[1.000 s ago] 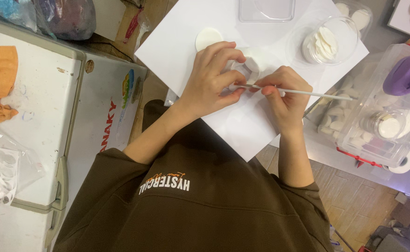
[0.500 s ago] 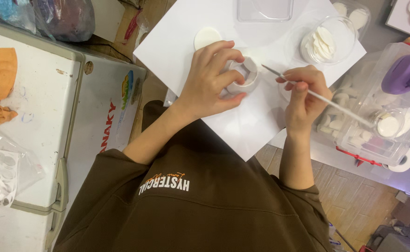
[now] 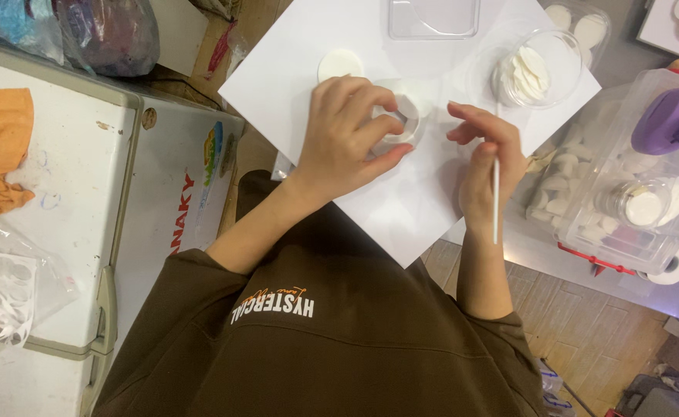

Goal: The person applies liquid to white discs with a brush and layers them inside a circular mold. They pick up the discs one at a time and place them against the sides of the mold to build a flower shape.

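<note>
My left hand [image 3: 351, 131] grips a small white ring-shaped piece [image 3: 402, 122] and presses it against a white sheet [image 3: 401, 208] on the work surface. My right hand [image 3: 484, 158] holds a thin white stick [image 3: 496, 202] that points down toward my body, its fingers just right of the ring. A flat white disc [image 3: 339, 64] lies on the sheet above my left hand. A round clear bowl [image 3: 528, 69] of white discs stands at the sheet's upper right.
A clear plastic tray [image 3: 432, 17] sits at the sheet's top edge. Clear boxes [image 3: 633, 193] holding white discs and a purple punch tool [image 3: 675, 120] stand at right. A white cabinet [image 3: 54, 193] with an orange cloth [image 3: 0, 147] is at left. Wooden floor shows lower right.
My right hand drew the stick away from the ring and swung it from lying across the sheet to pointing down. My left hand kept its hold on the ring.
</note>
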